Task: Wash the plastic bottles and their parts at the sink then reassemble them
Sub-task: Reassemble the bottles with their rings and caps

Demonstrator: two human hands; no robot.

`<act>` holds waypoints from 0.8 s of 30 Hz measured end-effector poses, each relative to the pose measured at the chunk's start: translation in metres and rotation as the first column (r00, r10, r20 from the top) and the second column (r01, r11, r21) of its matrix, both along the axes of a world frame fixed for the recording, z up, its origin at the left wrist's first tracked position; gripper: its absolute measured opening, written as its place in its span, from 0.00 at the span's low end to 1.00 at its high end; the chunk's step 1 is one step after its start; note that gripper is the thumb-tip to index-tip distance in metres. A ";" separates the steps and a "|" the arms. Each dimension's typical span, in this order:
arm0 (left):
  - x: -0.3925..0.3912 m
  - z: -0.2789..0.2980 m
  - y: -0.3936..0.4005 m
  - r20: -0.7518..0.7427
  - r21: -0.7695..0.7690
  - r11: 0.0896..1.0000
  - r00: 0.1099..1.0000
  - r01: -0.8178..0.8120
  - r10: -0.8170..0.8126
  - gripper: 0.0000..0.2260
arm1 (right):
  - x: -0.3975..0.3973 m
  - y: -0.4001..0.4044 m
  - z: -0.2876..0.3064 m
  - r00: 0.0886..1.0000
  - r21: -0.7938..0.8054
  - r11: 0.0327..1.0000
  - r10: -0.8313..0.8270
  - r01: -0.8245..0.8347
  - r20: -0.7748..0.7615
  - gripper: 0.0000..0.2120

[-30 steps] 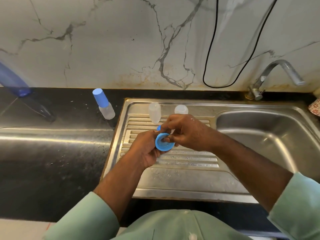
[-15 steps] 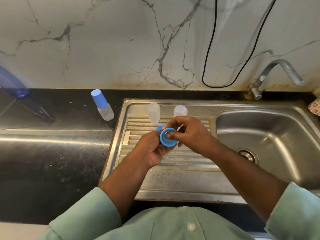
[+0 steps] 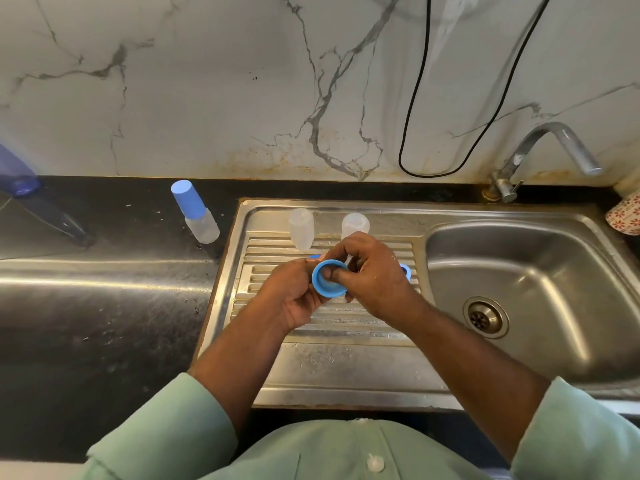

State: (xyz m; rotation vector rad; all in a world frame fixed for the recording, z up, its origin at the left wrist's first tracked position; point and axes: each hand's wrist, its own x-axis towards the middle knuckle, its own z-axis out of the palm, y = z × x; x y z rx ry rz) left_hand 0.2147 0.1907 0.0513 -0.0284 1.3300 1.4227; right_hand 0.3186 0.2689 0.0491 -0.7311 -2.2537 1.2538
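Observation:
Over the ribbed drainboard [image 3: 329, 362] both my hands hold a blue cap [image 3: 323, 287], its open side facing me. My left hand [image 3: 294, 299] grips it from the left. My right hand [image 3: 374, 271] holds its right rim, with a finger inside the opening. Two clear open bottle bodies stand at the drainboard's back: one [image 3: 302, 228] on the left, one [image 3: 355, 225] partly behind my right hand. Another blue part [image 3: 406, 271] peeks out right of my right hand. A small capped bottle [image 3: 195, 211] stands on the black counter.
The sink basin [image 3: 526, 299] with its drain lies to the right, under a steel tap [image 3: 543, 154]. A black cable [image 3: 415, 126] hangs on the marble wall. A dark blue bottle [image 3: 20, 181] lies at the far left. A patterned cup [image 3: 627, 216] sits at the right edge.
The blue cap has been turned in my hands and raised slightly. My right fingers have shifted onto its rim and into the opening. The sink drain has come into sight.

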 end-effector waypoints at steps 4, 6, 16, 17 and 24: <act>0.006 -0.010 0.003 -0.008 -0.074 0.997 1.000 0.002 -0.002 0.04 | 0.006 0.002 -0.008 0.989 0.100 0.988 0.112 -0.121 0.092 0.07; 0.003 -0.017 0.002 -0.099 -0.074 0.995 0.993 -0.068 0.060 0.05 | 0.012 0.007 -0.014 0.978 -0.048 0.988 0.155 -0.150 0.142 0.10; -0.007 -0.027 0.021 -0.935 -0.083 0.974 0.322 0.212 -0.150 0.06 | 0.017 0.021 -0.020 0.993 -0.607 0.793 0.023 0.052 0.114 0.13; -0.007 -0.029 0.023 -0.953 -0.098 0.966 0.256 0.241 -0.160 0.06 | 0.016 0.024 -0.022 0.989 -0.535 0.841 0.003 0.079 0.151 0.11; 0.001 -0.039 0.026 -0.958 0.039 0.963 0.285 0.268 -0.040 0.07 | 0.028 0.043 -0.023 0.959 -0.215 0.961 -0.116 0.174 0.258 0.12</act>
